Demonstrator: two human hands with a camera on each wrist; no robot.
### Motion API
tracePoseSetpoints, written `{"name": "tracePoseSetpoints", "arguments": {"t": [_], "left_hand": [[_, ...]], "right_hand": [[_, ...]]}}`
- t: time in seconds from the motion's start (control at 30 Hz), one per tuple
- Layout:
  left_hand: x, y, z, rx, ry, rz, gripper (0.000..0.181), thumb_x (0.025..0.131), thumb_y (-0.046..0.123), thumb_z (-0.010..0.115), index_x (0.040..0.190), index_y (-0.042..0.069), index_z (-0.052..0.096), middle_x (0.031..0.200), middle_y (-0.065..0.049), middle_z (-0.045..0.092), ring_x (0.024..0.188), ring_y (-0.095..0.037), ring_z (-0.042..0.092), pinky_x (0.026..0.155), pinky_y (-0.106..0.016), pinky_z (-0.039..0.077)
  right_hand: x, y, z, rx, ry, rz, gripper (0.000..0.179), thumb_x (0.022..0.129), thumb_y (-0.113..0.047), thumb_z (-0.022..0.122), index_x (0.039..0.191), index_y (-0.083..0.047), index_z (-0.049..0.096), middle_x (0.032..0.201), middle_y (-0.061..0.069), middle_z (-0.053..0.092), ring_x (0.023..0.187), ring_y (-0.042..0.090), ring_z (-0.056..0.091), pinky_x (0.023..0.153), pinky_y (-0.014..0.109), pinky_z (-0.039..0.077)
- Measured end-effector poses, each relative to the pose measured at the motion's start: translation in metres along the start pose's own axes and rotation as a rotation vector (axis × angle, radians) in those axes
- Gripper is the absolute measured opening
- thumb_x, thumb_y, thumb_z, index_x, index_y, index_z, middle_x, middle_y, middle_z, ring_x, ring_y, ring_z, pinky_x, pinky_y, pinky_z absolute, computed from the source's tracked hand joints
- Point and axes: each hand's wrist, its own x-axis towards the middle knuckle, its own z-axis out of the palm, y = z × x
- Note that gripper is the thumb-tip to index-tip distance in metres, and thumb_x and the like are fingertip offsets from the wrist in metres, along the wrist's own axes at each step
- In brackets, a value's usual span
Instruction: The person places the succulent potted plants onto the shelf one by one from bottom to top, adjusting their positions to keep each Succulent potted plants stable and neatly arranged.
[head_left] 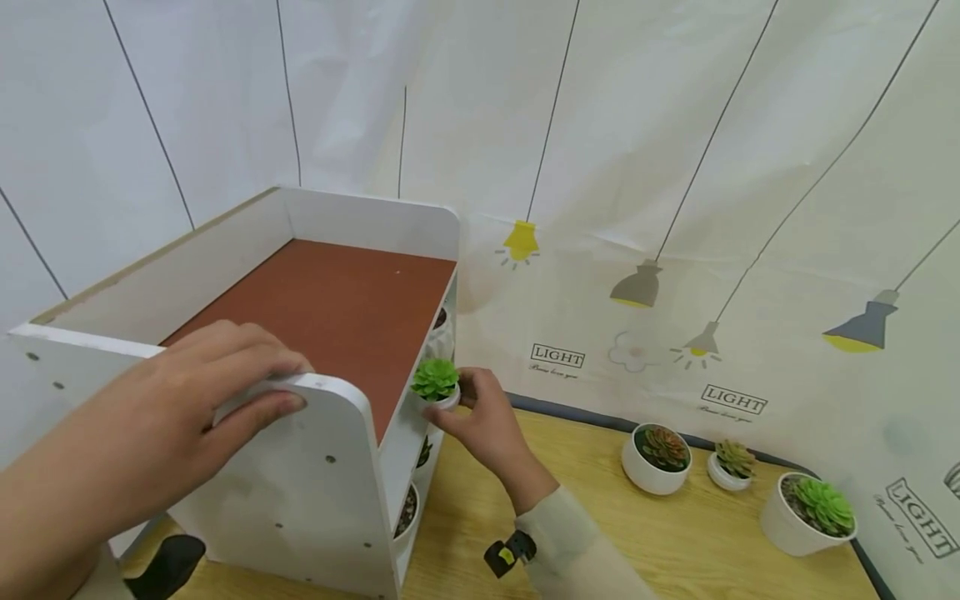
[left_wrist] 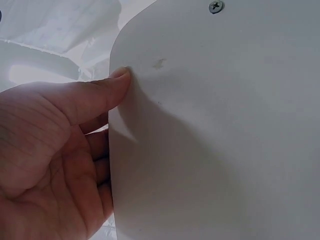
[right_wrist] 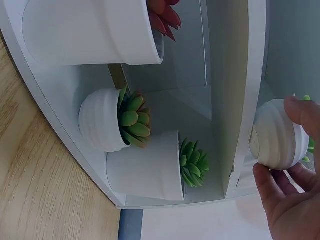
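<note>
My left hand (head_left: 198,408) grips the top edge of the side panel (head_left: 270,467) of a white shelf unit with a brown top board (head_left: 330,292). In the left wrist view the thumb lies flat on the panel's outer face, the other fingers partly hidden behind its edge. At the shelf's open side, my right hand (head_left: 491,425) holds a small bright green succulent (head_left: 435,381) in a ribbed white pot (right_wrist: 275,135). Thumb and fingers pinch that pot from both sides, its base close to the upper shelf board (right_wrist: 247,100) in the right wrist view.
On the lower shelf stand a green succulent pot (right_wrist: 102,120), a wider white pot (right_wrist: 145,165) and a large pot (right_wrist: 90,32) with a red plant. Along the wall sit three potted succulents, including a round white pot (head_left: 654,475), on the wooden table (head_left: 585,467).
</note>
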Motion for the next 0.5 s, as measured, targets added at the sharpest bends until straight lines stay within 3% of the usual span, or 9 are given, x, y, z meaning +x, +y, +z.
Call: {"name": "tracePoseSetpoints", "arguments": {"t": [0.13,0.3,0.5], "left_hand": [[0.0004,0.0003,-0.0001,0.005,-0.006,-0.004,0.031,0.088,0.015,0.081,0.114,0.027,0.069,0.112,0.024,0.058,0.101,0.007,0.05,0.089,-0.009,0.039],[-0.0005,0.0004,-0.0001,-0.005,0.005,-0.001,0.03,0.09,0.014,0.08,0.114,0.027,0.069,0.111,0.022,0.059,0.102,0.004,0.05,0.091,-0.01,0.038],[-0.0017,0.0014,0.0013,-0.006,0.024,-0.004,0.032,0.089,0.014,0.082,0.115,0.028,0.069,0.112,0.021,0.061,0.103,0.001,0.051,0.092,-0.009,0.038]], "right_hand": [[0.0002,0.0001,0.0015,0.035,-0.006,-0.002,0.053,0.092,-0.022,0.082,0.138,-0.011,0.058,0.138,0.011,0.053,0.127,0.026,0.063,0.102,0.03,0.057],[-0.0014,-0.0014,0.0031,0.008,0.016,0.036,0.056,0.091,-0.026,0.083,0.138,-0.013,0.057,0.134,0.008,0.063,0.124,0.026,0.065,0.1,0.034,0.058],[-0.0006,-0.0024,0.0061,-0.007,0.033,0.002,0.05,0.089,-0.023,0.085,0.133,-0.014,0.063,0.13,0.004,0.061,0.118,0.021,0.065,0.098,0.031,0.058]]}}
